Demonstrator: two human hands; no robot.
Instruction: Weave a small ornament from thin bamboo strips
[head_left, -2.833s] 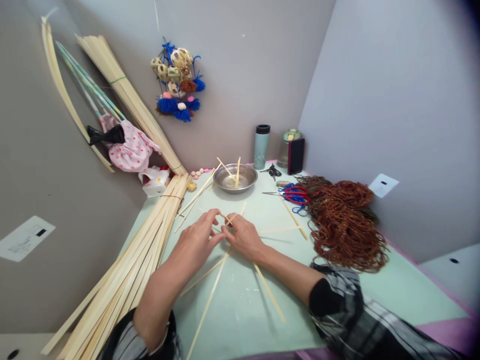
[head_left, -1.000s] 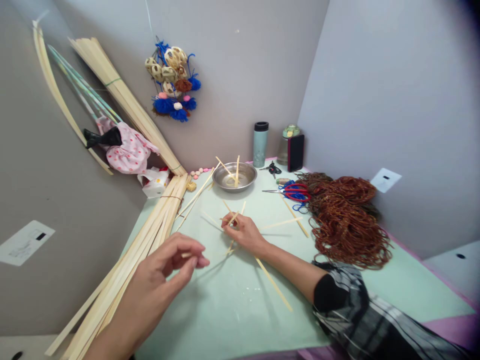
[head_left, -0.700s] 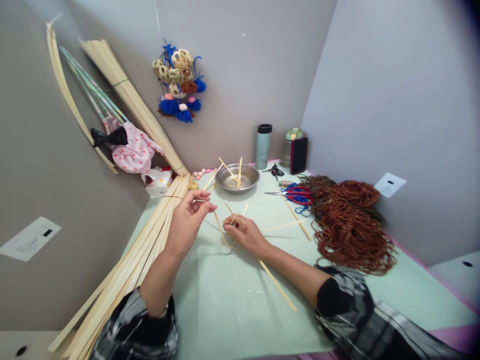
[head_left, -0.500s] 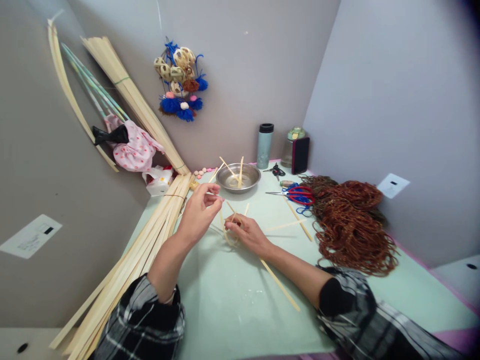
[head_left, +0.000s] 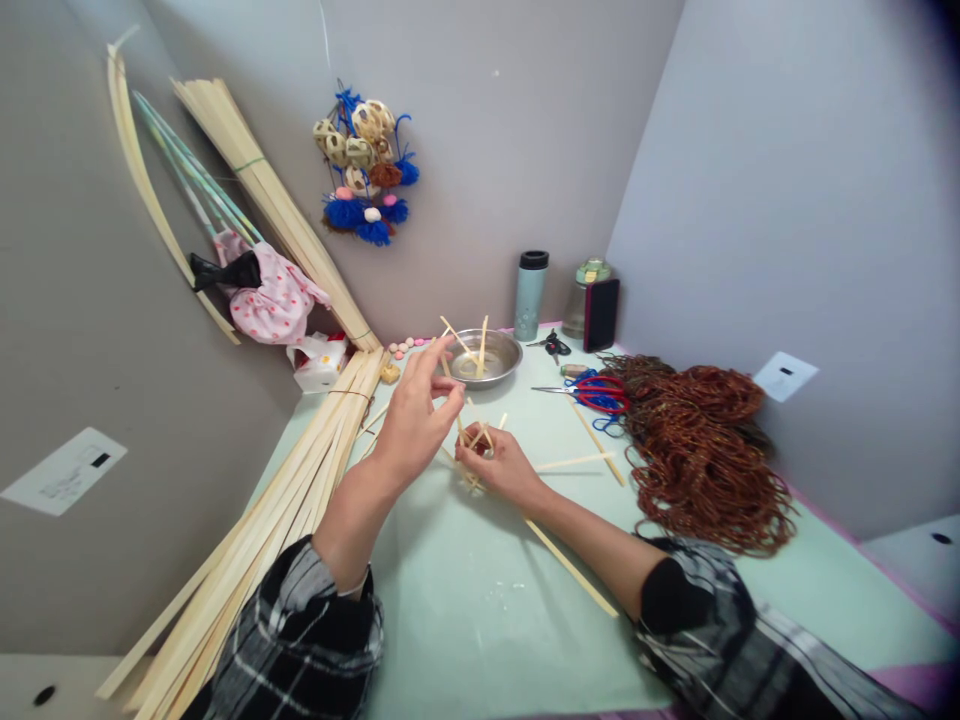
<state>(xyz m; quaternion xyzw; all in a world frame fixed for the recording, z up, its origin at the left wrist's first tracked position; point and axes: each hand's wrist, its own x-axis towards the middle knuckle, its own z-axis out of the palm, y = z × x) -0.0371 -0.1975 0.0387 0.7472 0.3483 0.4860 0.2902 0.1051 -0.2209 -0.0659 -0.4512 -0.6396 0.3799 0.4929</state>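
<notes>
My right hand (head_left: 504, 468) grips a small piece of woven bamboo strips (head_left: 474, 440), whose loose ends stick out several ways. Just to its upper left, my left hand (head_left: 414, 415) has thumb and forefinger closed on one upright bamboo strip (head_left: 460, 426) of that piece; the other fingers are partly raised. Part of the weave is hidden behind the right fingers. Beyond the hands stands a metal bowl (head_left: 504, 374) with strips leaning in it.
A long bundle of bamboo strips (head_left: 300, 510) lies along the left. To the right are red-handled scissors (head_left: 604, 393), a loose strip (head_left: 596, 440) and a heap of brown cord (head_left: 705, 455). A tumbler (head_left: 530, 298), keys (head_left: 555, 345) and a phone (head_left: 601, 315) stand or lie behind.
My left hand has moved right, closer to the right hand, and now pinches a strip. The woven piece has turned a little in my right hand.
</notes>
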